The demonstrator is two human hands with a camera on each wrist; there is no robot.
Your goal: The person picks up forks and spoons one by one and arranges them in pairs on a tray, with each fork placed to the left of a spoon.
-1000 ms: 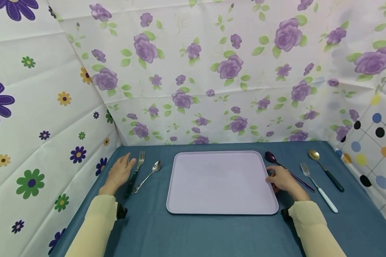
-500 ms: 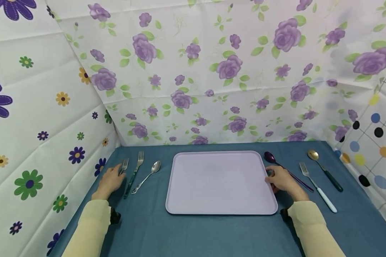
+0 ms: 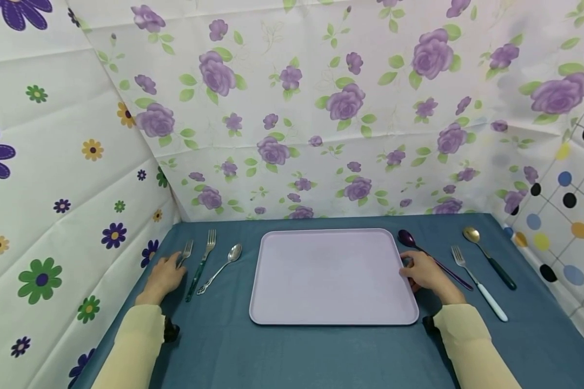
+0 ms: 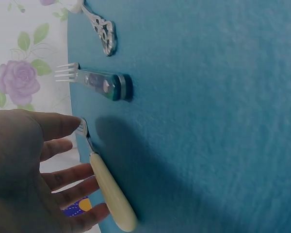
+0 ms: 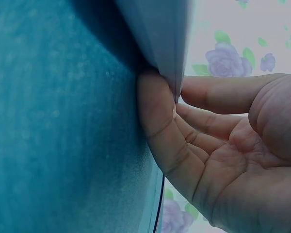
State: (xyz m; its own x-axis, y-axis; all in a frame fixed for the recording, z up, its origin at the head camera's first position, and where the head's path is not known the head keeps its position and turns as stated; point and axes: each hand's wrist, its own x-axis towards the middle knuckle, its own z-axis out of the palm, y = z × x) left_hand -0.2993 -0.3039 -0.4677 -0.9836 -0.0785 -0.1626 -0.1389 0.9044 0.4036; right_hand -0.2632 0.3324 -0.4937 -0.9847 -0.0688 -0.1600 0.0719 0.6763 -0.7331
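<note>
My left hand (image 3: 163, 278) hovers at a small fork (image 3: 187, 249) on the far left. The left wrist view shows this fork's cream handle (image 4: 112, 191), with the thumb by its tines and the other fingers spread loosely along it, not curled round it. Just right of it lies a fork with a green handle (image 3: 197, 273), then a silver spoon (image 3: 233, 253) with an ornate handle. A pale lilac tray (image 3: 336, 278) lies in the middle. Its right edge is pinched by my right hand (image 3: 425, 274), the thumb above and fingertips tucked beneath in the right wrist view.
Right of the tray are a dark purple spoon (image 3: 407, 238), partly behind the right hand, a white-handled fork (image 3: 482, 286) and a gold spoon (image 3: 472, 234) with a dark green handle. A blue cloth (image 3: 321, 356) covers the table. Patterned fabric (image 3: 292, 119) hangs round three sides.
My left hand has moved left, off the green-handled fork and over to the small fork, then settled there. The right hand keeps its hold on the tray's edge.
</note>
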